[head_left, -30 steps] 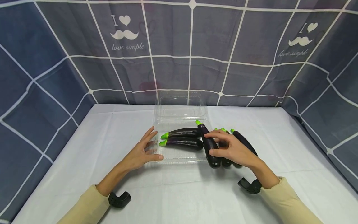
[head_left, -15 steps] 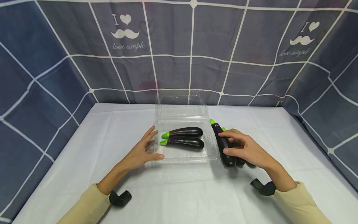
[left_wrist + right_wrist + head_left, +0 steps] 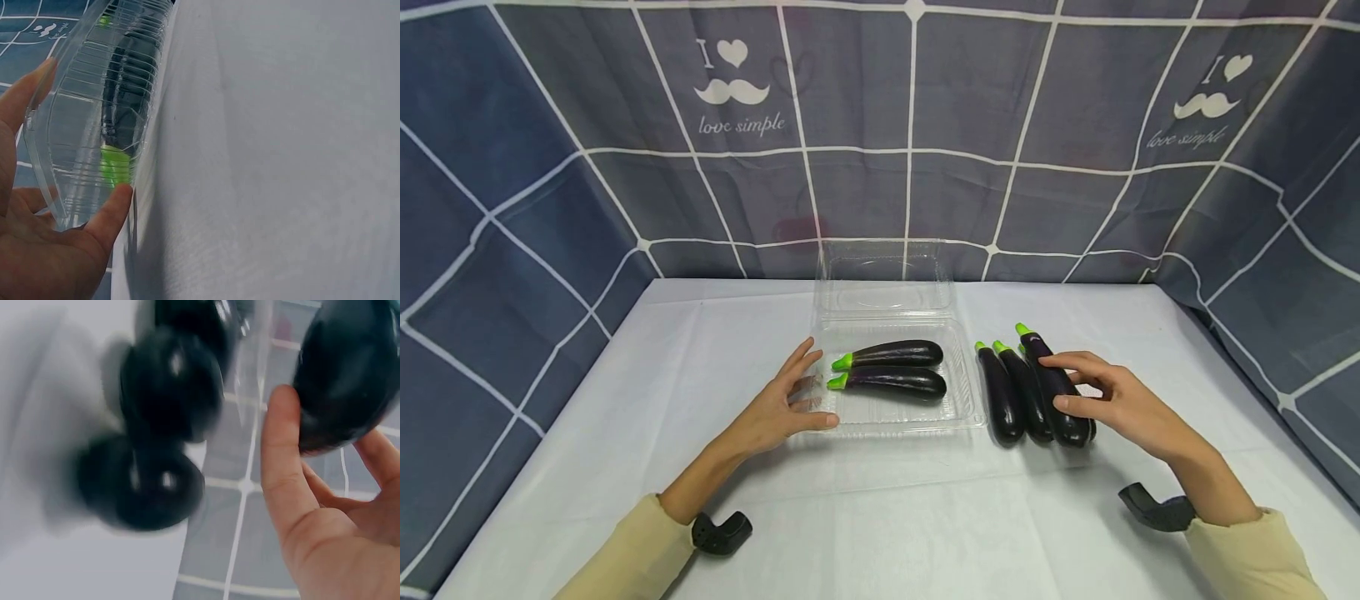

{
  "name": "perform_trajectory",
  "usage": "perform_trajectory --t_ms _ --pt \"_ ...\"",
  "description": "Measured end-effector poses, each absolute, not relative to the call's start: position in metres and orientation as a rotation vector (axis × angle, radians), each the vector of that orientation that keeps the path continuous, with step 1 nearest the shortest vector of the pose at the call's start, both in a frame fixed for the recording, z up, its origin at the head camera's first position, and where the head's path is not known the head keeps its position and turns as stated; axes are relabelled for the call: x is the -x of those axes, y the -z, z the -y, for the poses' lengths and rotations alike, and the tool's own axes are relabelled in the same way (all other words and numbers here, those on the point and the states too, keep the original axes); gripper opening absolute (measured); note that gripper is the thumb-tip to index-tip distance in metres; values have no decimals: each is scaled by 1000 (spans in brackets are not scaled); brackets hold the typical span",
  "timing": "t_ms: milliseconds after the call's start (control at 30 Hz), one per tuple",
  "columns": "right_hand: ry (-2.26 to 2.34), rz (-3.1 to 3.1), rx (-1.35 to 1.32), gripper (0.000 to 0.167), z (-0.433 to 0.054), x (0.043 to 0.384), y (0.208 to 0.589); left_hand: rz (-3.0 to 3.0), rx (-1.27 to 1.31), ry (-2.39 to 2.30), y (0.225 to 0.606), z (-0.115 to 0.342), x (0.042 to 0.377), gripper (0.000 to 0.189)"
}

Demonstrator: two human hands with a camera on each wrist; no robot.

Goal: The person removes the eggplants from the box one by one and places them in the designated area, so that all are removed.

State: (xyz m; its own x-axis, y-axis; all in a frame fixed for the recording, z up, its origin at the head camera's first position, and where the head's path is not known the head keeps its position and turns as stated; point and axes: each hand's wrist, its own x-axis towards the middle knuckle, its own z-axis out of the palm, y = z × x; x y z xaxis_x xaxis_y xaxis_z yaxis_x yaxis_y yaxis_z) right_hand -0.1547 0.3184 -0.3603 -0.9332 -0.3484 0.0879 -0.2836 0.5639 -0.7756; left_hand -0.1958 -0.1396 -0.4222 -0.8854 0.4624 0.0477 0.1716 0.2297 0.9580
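Note:
My right hand (image 3: 1123,408) pinches a dark, glossy eggplant (image 3: 1054,387) with a bright green cap, between thumb and fingers. In the right wrist view this eggplant (image 3: 347,375) is raised above the other ones. Just left of it, two eggplants (image 3: 1000,396) lie side by side on the white cloth; another is mostly hidden under the held one. My left hand (image 3: 782,408) holds the left end of a clear plastic container (image 3: 962,367), thumb (image 3: 115,209) low on its wall and fingers around the rim. Inside, two eggplants (image 3: 898,354) lie parallel, caps pointing left.
The container's transparent lid (image 3: 883,292) stands open at the back, close to the grey checked curtain (image 3: 850,192). More curtain hangs at both sides of the white-covered table (image 3: 880,517). A black wrist mount (image 3: 721,533) sits on each forearm.
My right hand has carried the eggplant rightward, from the container's right edge to over the eggplants on the cloth. My left hand and the container have stayed put.

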Motion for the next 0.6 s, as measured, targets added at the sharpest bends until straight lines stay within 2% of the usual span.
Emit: perform_trajectory --t_ms 267,600 --pt "1208 -2749 409 47 -357 156 354 -2267 -592 -1703 422 140 196 99" --pt "1231 -2690 318 50 -380 165 371 -2299 -588 -1666 422 139 196 99"
